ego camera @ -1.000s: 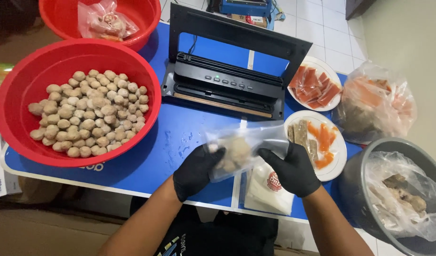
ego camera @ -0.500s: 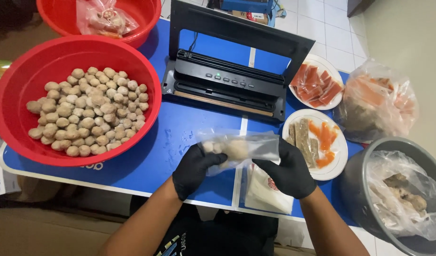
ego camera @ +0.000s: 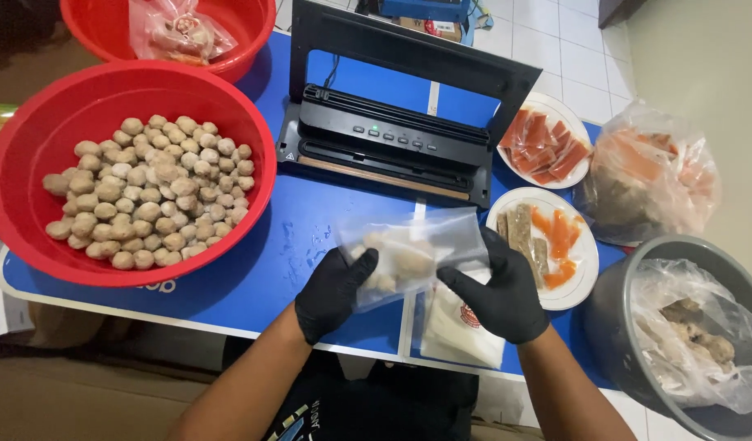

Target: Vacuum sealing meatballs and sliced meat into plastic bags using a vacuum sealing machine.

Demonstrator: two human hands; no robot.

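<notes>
Head view | left hand (ego camera: 335, 290) and right hand (ego camera: 498, 298), fingers closed on opposite ends of clear bag (ego camera: 412, 257) of meatballs, held above blue worktop (ego camera: 310, 245) before sealer (ego camera: 392, 143) | bag: soft, slippery, lumpy, moderately heavy; grip film edges, support underneath.

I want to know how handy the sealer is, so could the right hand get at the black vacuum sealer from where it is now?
Probably yes. The vacuum sealer sits open straight ahead of the right hand, with only bare blue table between them. But that hand and the left hand are both holding the clear bag of meatballs.
</notes>
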